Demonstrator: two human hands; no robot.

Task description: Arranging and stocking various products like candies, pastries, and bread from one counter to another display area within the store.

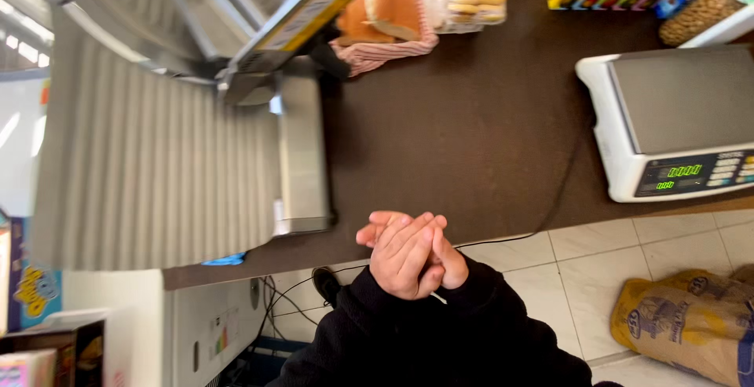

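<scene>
With my left hand (404, 257) pressed flat over my right hand (440, 265), both empty at the dark counter's (471, 135) edge, the metal slicer (188, 120) sits up-left, its long axis running away from me, nearer my left.

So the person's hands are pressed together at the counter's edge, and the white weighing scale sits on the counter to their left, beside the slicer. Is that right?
Not quite. The head view shows the hands, left hand and right hand, pressed together at the edge of the dark counter, but the white weighing scale sits to their right. The metal slicer is on the left, apart from the scale.
</scene>
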